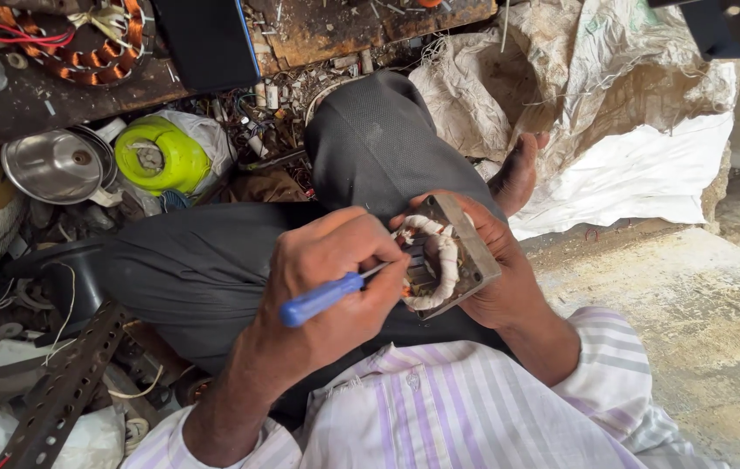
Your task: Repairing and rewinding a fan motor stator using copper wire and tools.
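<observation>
Left hand (326, 278) grips blue-handled screwdriver (322, 298) — tip on square stator (444, 256).

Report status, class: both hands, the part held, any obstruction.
Left hand grips blue-handled screwdriver, tip in windings. Right hand cradles square metal motor stator with white-wrapped coil. No obstruction seen.

a steel bowl (53, 165) sits beside a green plastic housing (161, 156).

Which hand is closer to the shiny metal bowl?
The left hand. It grips the blue-handled screwdriver over the lap, on the same side as the metal bowl, though well apart from it. The right hand holds the square motor stator farther away.
</observation>
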